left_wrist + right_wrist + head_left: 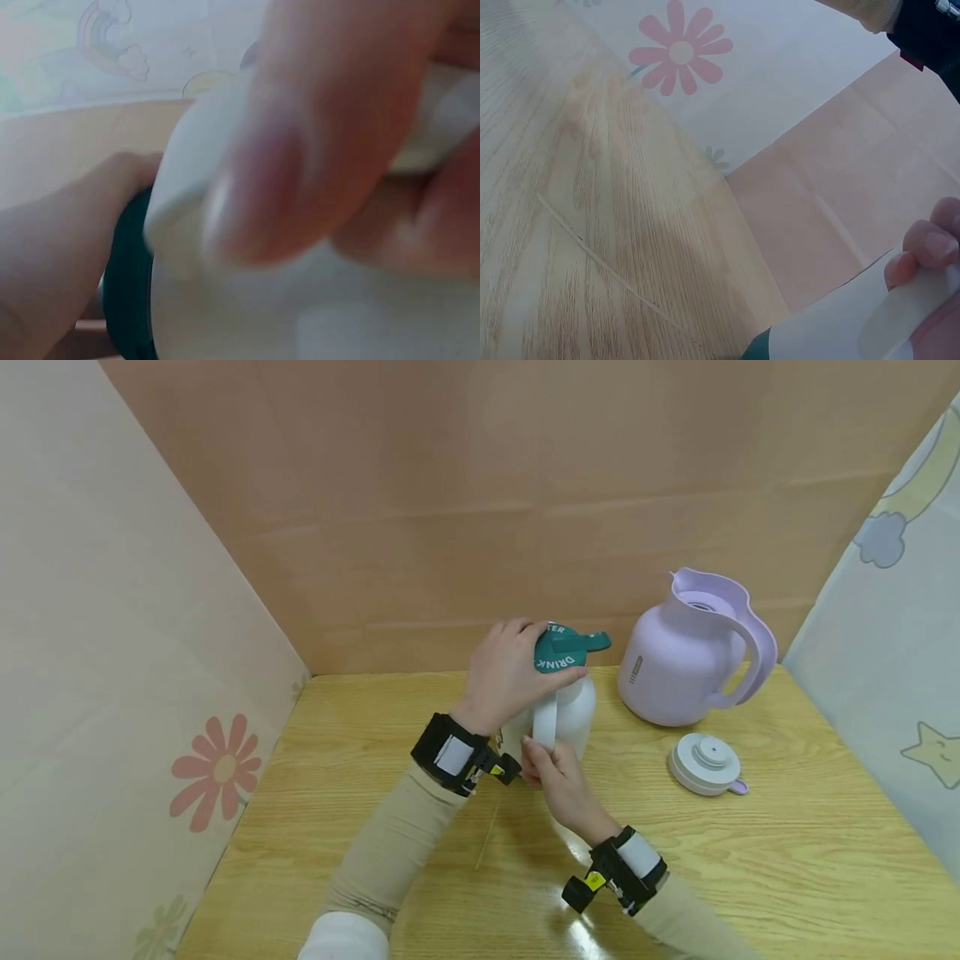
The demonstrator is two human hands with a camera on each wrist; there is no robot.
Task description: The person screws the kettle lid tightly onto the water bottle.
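A white jug [573, 714] with a teal green lid [562, 647] stands upright mid-table. My left hand [510, 672] is curled over the lid from the left and grips it. My right hand [558, 772] holds the jug's white handle [545, 722] from the near side. In the right wrist view, fingertips [930, 244] press on the handle [907, 315], and the jug's body [825, 330] fills the lower right corner. The left wrist view is blurred and very close: it shows the white jug [225, 315], a dark lid edge [127, 285] and a large finger.
A lilac thermos jug [678, 672] stands open at the back right, and its round white stopper [705, 764] lies in front of it. The wooden table [787, 860] is boxed in by walls at the left, back and right.
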